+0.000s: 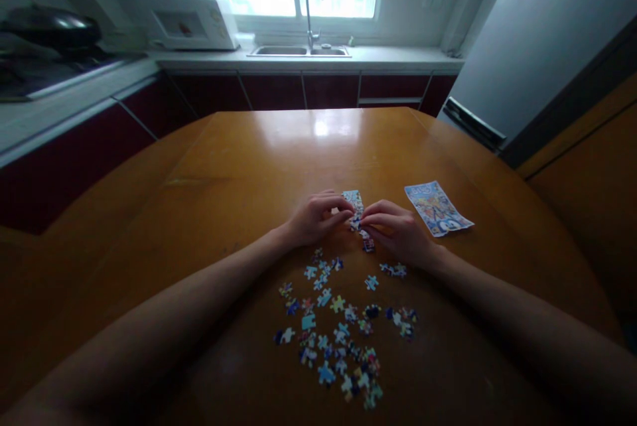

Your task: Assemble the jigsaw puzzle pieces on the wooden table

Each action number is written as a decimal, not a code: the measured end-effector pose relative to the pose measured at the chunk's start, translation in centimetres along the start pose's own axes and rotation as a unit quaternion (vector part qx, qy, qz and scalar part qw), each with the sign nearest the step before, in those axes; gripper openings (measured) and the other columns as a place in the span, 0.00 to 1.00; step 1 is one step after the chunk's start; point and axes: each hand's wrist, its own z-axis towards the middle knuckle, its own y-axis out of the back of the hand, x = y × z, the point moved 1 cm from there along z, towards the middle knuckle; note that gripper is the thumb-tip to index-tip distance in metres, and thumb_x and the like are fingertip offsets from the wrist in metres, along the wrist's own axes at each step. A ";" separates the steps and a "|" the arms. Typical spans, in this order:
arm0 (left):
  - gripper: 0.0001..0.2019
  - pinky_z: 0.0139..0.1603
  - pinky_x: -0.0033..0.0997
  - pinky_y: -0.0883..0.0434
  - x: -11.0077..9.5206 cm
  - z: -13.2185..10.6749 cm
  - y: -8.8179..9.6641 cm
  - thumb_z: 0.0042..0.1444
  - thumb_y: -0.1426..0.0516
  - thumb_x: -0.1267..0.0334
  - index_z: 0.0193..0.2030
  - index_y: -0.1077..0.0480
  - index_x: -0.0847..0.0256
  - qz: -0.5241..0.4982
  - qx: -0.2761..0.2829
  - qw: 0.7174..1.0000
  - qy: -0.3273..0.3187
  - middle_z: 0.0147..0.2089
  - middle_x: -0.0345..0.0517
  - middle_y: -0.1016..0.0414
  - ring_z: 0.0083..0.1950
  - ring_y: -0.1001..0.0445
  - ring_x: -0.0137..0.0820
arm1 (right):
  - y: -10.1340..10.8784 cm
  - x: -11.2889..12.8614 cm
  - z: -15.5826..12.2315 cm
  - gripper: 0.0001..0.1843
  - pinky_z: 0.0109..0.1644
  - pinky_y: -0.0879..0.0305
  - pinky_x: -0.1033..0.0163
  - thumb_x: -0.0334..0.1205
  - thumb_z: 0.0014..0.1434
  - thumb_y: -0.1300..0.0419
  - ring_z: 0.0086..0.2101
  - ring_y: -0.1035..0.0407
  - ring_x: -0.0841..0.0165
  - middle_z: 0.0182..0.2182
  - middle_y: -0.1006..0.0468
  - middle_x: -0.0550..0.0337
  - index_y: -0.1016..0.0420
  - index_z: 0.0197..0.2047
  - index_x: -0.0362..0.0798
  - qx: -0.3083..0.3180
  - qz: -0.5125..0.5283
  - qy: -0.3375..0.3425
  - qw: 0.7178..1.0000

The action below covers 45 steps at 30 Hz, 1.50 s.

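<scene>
A home kitchen: sink [298,50], stove [44,74], microwave [186,22], fridge [537,48].

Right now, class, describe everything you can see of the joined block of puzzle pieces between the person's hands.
The joined puzzle section is a small, flat, upright oblong of interlocked pieces, seemingly cardboard, printed in blue, white and red. It lies on the wooden table, beyond the loose pieces. The left hand and right hand pinch its sides.
</scene>
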 end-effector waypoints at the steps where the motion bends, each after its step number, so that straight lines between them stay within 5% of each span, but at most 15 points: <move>1: 0.08 0.49 0.36 0.27 0.1 0.0 0.2 0.66 0.43 0.62 0.42 0.21 0.60 0.015 0.018 1.000 -0.016 0.41 0.48 0.19 0.44 0.25 0.33 | 0.1 -0.1 0.0 0.06 0.44 0.24 0.55 0.35 0.66 0.39 0.40 0.25 0.65 0.39 0.20 0.54 0.20 0.42 0.51 0.020 -0.010 0.001 1.000; 9: 0.15 0.56 0.41 0.29 0.3 0.1 0.4 0.61 0.44 0.75 0.44 0.20 0.51 0.064 0.099 0.991 -0.066 0.47 0.42 0.17 0.49 0.27 0.35 | 0.0 -0.7 -0.1 0.10 0.43 0.27 0.56 0.36 0.68 0.42 0.39 0.28 0.66 0.37 0.19 0.57 0.20 0.38 0.52 0.133 -0.071 0.023 0.988; 19: 0.15 0.55 0.41 0.28 0.7 0.0 0.3 0.59 0.45 0.75 0.44 0.20 0.54 0.053 0.066 0.995 -0.058 0.46 0.45 0.19 0.50 0.27 0.35 | -0.3 1.0 -0.2 0.06 0.42 0.28 0.56 0.33 0.65 0.40 0.39 0.30 0.65 0.36 0.22 0.58 0.22 0.39 0.53 0.133 0.000 0.031 0.991; 29: 0.15 0.54 0.39 0.28 0.7 0.0 0.2 0.59 0.46 0.75 0.42 0.20 0.55 0.066 0.069 0.994 -0.049 0.45 0.45 0.20 0.49 0.28 0.35 | -0.5 3.2 -0.6 0.04 0.46 0.28 0.56 0.35 0.62 0.39 0.37 0.29 0.67 0.36 0.22 0.60 0.23 0.37 0.53 0.261 0.020 0.069 0.963; 35: 0.14 0.53 0.40 0.28 0.7 0.1 0.1 0.59 0.46 0.75 0.41 0.21 0.56 0.057 0.063 0.995 -0.053 0.44 0.46 0.20 0.49 0.27 0.35 | -2.4 3.5 -0.8 0.06 0.46 0.29 0.53 0.36 0.66 0.41 0.41 0.32 0.62 0.37 0.24 0.56 0.22 0.40 0.52 0.174 -0.077 0.014 0.982; 45: 0.12 0.51 0.37 0.27 0.7 0.1 -0.1 0.61 0.46 0.75 0.40 0.21 0.58 0.070 0.058 0.993 -0.079 0.43 0.47 0.20 0.47 0.27 0.34 | -3.5 4.8 -0.2 0.03 0.52 0.31 0.50 0.32 0.62 0.38 0.46 0.34 0.59 0.41 0.26 0.52 0.28 0.37 0.48 0.208 -0.079 -0.076 0.972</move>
